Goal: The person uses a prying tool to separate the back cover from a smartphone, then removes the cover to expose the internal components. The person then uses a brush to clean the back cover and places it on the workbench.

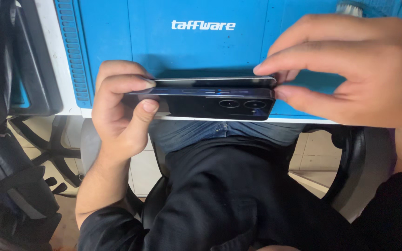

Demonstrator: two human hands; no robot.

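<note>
Dark smartphone [210,97] held edge-on between both hands, above front edge of blue work mat [201,46], over lap. Long axis left to right, camera end toward right. Left hand [119,111] clamped on left end, thumb on back, fingers curled over top edge. Right hand [345,69] pinched on right end, fingertips [264,69] on upper panel, thumb at seam below. Upper panel slightly lifted from body at right. Both hands touching, neither nearer. Black office chair [33,181] at lower left
</note>
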